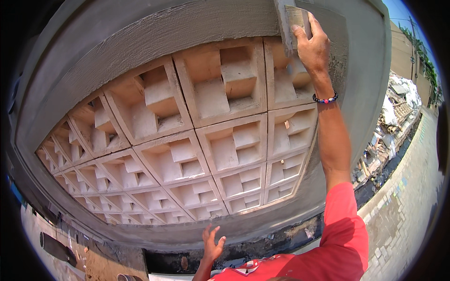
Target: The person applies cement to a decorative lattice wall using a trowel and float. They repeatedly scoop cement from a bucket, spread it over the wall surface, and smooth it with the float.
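Right hand [313, 47]: closed on one float [287, 25], at its left, overlapping the plaster band [187, 35]; open run leftward along the lower edge. Left hand [213, 243]: empty, fingers spread, block screen [234, 154] above. We find the float's top cut off; contact we cannot tell.

An outdoor building site: grey render [178, 33] frames the block lattice [234, 118], with a rubble heap [387, 126] and paved street [398, 225] right of the lattice, a dark ditch [276, 242] below it
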Tool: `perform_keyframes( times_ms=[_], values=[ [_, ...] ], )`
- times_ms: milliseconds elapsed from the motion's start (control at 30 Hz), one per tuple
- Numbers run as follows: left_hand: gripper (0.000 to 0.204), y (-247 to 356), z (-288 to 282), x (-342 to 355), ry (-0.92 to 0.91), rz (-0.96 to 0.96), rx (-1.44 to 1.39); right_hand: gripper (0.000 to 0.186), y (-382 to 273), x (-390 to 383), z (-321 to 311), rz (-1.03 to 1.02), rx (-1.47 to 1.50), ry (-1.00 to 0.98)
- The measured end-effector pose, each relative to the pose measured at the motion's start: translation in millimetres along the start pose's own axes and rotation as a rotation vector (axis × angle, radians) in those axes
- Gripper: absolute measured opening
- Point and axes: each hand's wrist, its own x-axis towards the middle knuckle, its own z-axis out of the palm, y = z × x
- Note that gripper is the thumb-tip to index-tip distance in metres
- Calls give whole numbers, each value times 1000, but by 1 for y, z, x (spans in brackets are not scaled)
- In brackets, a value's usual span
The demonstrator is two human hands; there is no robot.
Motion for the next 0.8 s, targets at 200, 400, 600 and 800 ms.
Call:
perform_keyframes(
  times_ms=[200, 400, 600, 800],
  values=[
    [48, -13, -18, -3, 20, 23, -8, 58, -62, -19, 41, -41, -24, 2],
    [47, -30, -32, -15, 78, 96, 44, 57, -132, -41, 84, -49, 39, -38],
    [49, -41, -45, -24, 138, 34, 40, 54, -211, -61, 135, -87, 79, -139],
    [47, -55, -67, -47, 274, -41, -15, 49, -306, -87, 206, -175, 105, -213]
  ],
)
